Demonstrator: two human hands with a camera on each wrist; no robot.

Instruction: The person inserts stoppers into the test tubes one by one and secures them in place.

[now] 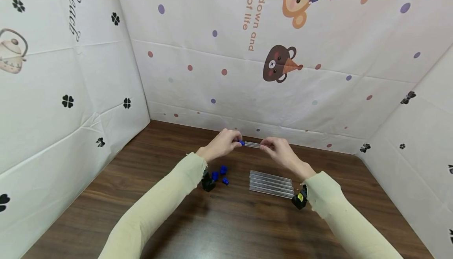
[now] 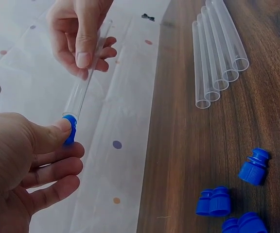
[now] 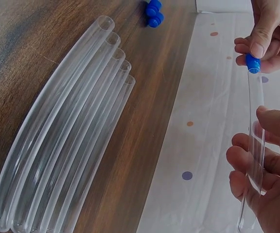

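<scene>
My left hand pinches a blue stopper between thumb and fingers. From the right, my right hand grips a clear test tube along its length, thumb on one side and fingers on the other. The stopper is at the tube's open end, right at the rim in the left wrist view. Both hands are raised over the far part of the table, the tube lying almost level between them in the head view. Part of the tube is hidden behind the right fingers.
Several clear test tubes lie side by side on the dark wooden table, below the right hand. Loose blue stoppers lie to their left, near the left wrist. Printed white sheets hang behind and at both sides.
</scene>
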